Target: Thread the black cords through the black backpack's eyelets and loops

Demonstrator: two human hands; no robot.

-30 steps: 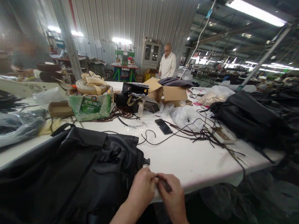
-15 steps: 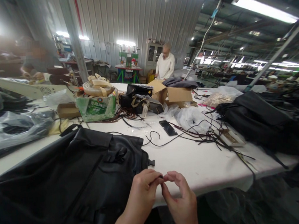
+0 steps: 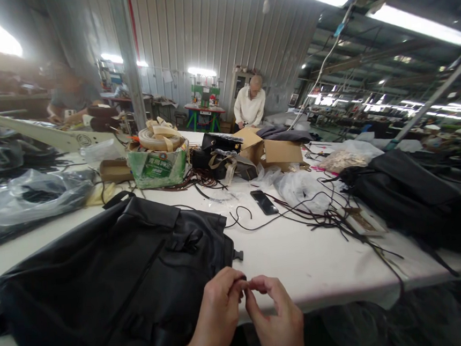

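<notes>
My left hand (image 3: 220, 306) pinches a small dark piece (image 3: 243, 278), mostly hidden between thumb and forefinger, too small to make out. The fingertips of my right hand (image 3: 277, 311) are pinched against the left ones at the same spot; what they hold is hidden. Both hands hover over the front edge of the white table (image 3: 299, 266). Left of them lies a black bag (image 3: 138, 272) with a flap and straps, flat on the table. A black plastic buckle (image 3: 238, 254) sticks out from its right side, just beyond my fingers.
A phone (image 3: 264, 202) and loose black cords (image 3: 323, 216) lie ahead. Behind stand a green carton (image 3: 159, 167) with rolled tape and an open cardboard box (image 3: 283, 154). More black bags (image 3: 409, 189) are piled at right, clear plastic (image 3: 34, 195) at left. A co-worker (image 3: 250, 105) stands beyond.
The view has shifted slightly, so the table and bag sit a little further right. My hands stay pinched together, with fingertips slightly lower. The far co-worker's head and arms have moved.
</notes>
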